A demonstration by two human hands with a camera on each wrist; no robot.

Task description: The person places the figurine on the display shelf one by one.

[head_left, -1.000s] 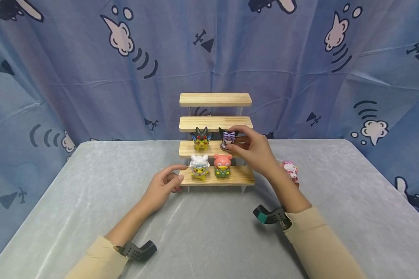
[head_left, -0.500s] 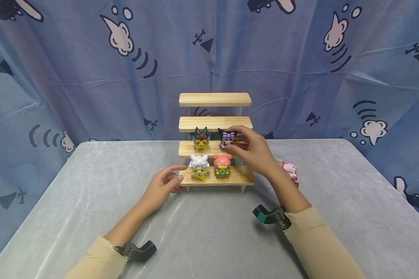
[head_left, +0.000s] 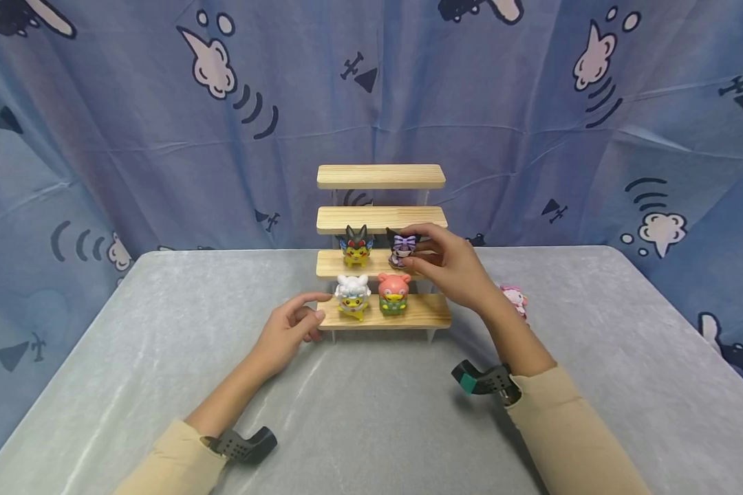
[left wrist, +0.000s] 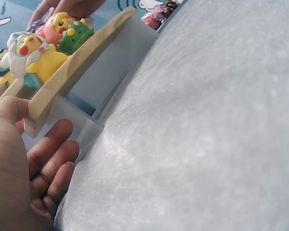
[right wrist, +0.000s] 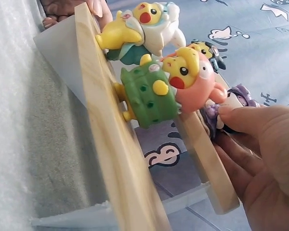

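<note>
A black-and-purple figurine with a bow stands at the right of a tiered wooden display shelf's second step from the bottom. My right hand pinches it between thumb and fingers. My left hand holds the left end of the lowest step, its thumb at the front corner and its other fingers partly below the board in the left wrist view. On that step are a white-hooded yellow figurine and a pink-and-green one. A dark-eared yellow figurine stands left of the held one.
Beyond my right forearm, a pink-and-white figurine is partly hidden. Two higher steps, the upper one and the one below it, rise behind the figurines. A blue patterned curtain hangs behind the grey-covered table.
My right forearm has shifted slightly to the right and covers more of the pink-and-white figurine. The left hand and the figurines on the shelf look the same.
</note>
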